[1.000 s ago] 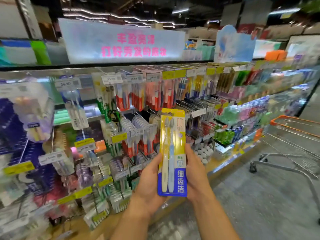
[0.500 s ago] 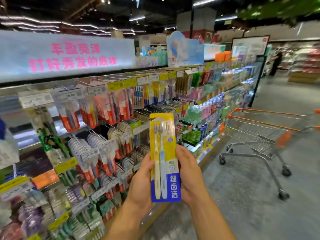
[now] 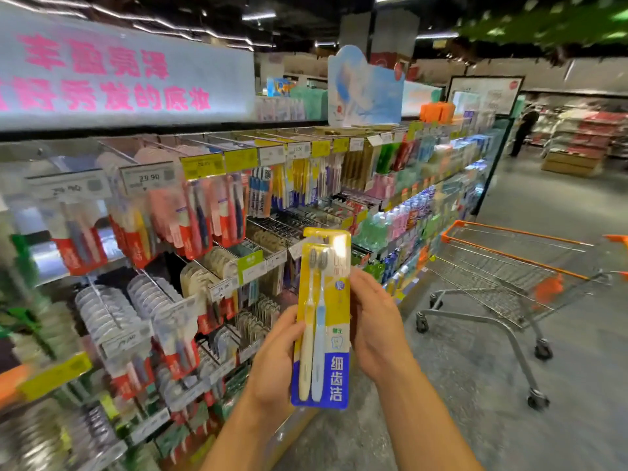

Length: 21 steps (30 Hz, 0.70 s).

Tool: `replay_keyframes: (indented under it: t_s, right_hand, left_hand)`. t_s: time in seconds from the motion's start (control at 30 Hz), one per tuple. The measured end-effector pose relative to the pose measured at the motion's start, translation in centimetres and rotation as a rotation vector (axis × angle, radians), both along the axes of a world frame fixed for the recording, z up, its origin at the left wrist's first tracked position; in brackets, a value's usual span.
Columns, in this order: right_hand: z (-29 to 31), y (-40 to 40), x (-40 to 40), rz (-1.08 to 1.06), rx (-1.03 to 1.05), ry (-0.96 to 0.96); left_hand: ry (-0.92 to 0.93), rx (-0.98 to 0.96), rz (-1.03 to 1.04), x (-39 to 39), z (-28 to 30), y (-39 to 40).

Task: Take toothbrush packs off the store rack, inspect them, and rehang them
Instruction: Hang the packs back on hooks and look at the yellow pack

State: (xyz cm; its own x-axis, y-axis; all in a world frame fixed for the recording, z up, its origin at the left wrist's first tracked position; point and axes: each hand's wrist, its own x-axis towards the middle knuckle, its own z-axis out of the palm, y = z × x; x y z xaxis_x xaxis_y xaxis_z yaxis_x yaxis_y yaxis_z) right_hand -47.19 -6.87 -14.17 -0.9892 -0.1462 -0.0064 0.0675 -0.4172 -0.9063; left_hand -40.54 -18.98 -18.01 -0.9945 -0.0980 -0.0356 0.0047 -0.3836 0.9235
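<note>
A yellow and blue toothbrush pack (image 3: 321, 321) is being held upright in front of the store rack (image 3: 210, 239), clear of its hooks, with each grip closed on a long edge: the left hand (image 3: 275, 365) along its left side, the right hand (image 3: 377, 321) along its right. An orange-trimmed shopping cart (image 3: 509, 283) is standing in the aisle to the right.

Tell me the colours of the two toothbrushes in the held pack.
Pale yellow and light blue toothbrushes, clearest in the head view.

"细齿洁" — toothbrush pack (image 3: 321, 321)
</note>
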Motion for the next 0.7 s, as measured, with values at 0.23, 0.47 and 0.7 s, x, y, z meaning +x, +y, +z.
replay_keyframes:
  t_s: [0.23, 0.47, 0.7]
  right_hand:
    - [4.2, -4.1, -9.0, -0.019, 0.043, 0.099]
    - [5.4, -6.8, -15.1, -0.028, 0.038, 0.145]
    - [4.6, -6.3, -19.7, -0.026, 0.037, 0.14]
  left_hand:
    - [0.021, 0.01, -0.019, -6.7, 0.2, -4.2]
    - [0.027, -0.07, -0.036, -12.9, -0.6, -7.1]
    - [-0.004, -0.131, -0.054, -17.3, -0.8, -6.3]
